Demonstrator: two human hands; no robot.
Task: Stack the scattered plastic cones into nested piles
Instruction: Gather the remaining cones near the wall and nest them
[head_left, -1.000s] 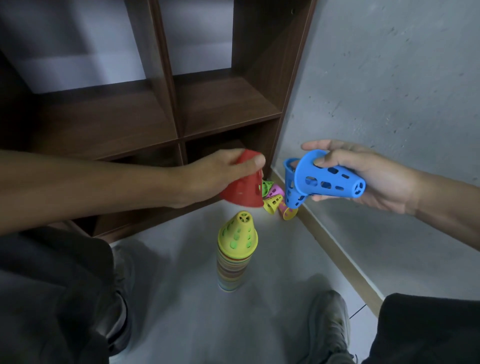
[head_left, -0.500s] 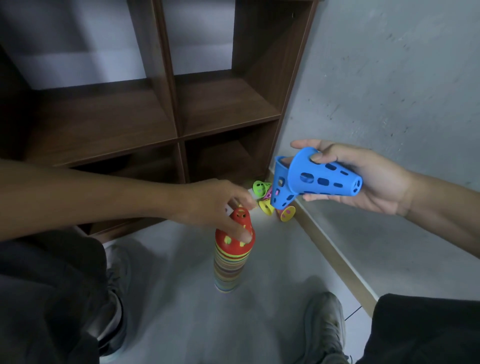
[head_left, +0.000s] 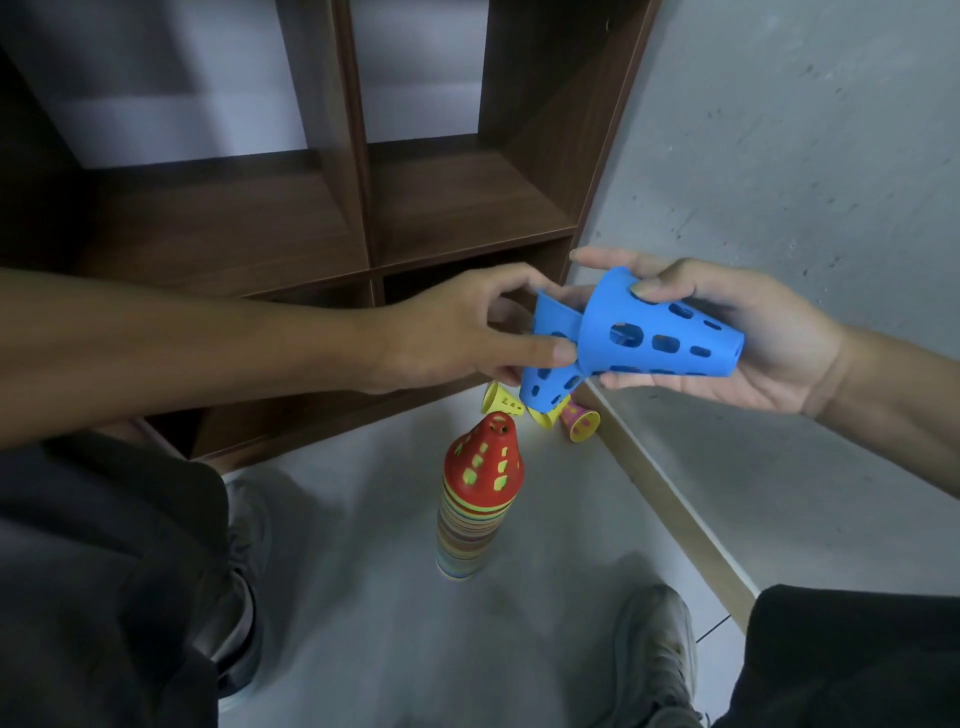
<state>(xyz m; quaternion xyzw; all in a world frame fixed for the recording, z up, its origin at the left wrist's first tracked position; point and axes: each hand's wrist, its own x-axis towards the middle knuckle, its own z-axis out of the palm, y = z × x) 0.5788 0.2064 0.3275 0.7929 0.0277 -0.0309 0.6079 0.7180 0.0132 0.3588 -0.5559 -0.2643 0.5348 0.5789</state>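
Note:
My right hand (head_left: 737, 332) grips a blue perforated cone (head_left: 660, 332) held sideways, thumb on its wide rim. A second blue cone (head_left: 550, 364) hangs tip-down at its left, and my left hand (head_left: 467, 338) pinches that one between thumb and fingers. Below them on the floor stands a tall nested pile of striped cones (head_left: 467, 525) topped by a red cone (head_left: 485, 457). Behind the pile lie loose cones: two yellow ones (head_left: 501, 400) and a pink-and-yellow one (head_left: 579, 422), partly hidden by the blue cone.
A dark wooden shelf unit (head_left: 415, 208) with open compartments stands behind. A grey wall (head_left: 779, 156) and its skirting board (head_left: 670, 499) run along the right. My shoes (head_left: 657, 654) and dark trouser legs flank the pile on the pale floor.
My left hand left the red cone on top of the pile and rose to the right, taking hold of the lower blue cone. My right hand stayed nearly in place.

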